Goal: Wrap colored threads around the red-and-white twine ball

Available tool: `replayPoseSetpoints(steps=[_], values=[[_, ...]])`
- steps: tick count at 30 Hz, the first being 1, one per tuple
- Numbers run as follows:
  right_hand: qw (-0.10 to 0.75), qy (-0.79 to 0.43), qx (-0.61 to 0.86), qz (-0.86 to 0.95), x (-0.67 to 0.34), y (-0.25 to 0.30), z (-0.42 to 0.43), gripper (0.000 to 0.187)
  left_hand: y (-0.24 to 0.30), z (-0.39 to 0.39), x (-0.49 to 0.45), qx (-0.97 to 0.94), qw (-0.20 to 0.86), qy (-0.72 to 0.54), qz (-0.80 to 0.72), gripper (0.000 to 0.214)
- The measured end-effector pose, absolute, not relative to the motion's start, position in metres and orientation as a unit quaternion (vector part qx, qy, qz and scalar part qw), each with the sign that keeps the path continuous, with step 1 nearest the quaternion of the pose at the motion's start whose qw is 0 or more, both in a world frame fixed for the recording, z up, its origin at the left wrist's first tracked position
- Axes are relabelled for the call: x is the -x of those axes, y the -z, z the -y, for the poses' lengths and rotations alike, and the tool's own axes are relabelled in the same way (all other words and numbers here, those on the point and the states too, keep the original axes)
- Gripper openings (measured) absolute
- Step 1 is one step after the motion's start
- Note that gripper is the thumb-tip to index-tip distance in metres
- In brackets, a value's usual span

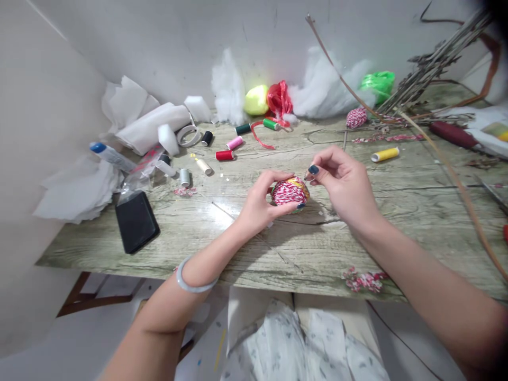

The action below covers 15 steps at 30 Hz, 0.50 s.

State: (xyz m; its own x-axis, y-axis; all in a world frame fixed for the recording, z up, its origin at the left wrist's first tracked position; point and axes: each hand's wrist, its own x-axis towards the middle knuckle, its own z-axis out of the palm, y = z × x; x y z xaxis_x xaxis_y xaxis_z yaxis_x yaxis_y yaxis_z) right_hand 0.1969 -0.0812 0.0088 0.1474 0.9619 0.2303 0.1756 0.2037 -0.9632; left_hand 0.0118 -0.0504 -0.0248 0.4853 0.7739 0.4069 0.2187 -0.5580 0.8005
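A ball wound with red-and-white twine (289, 191), with yellow and green strands at its edges, is gripped between the thumb and fingers of my left hand (265, 198). Just to its right, my right hand (343, 177) is raised with thumb and forefinger pinched together. Whatever lies in that pinch is too small to make out. Both hands are above the middle of the wood-grain table (317, 254). Thin dry twigs (278, 251) lie on the tabletop under and around my left wrist.
Thread spools, including a red spool (224, 155) and a yellow spool (384, 154), lie about. White stuffing (325, 87) lines the wall. A phone (137, 221) is at left. A long bent stem (456, 182) and dry branches (432, 63) crowd the right. Pink blossoms (363, 279) lie near the front edge.
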Motion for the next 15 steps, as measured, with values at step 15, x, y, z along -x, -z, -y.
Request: replayPoseSetpoints(steps=[15], values=[[0.557, -0.335, 0.517, 0.557, -0.1941, -0.0122, 0.0869, 0.013, 0.0271, 0.0506, -0.0113, -0.773, 0.372, -0.414, -0.304, 0.047]])
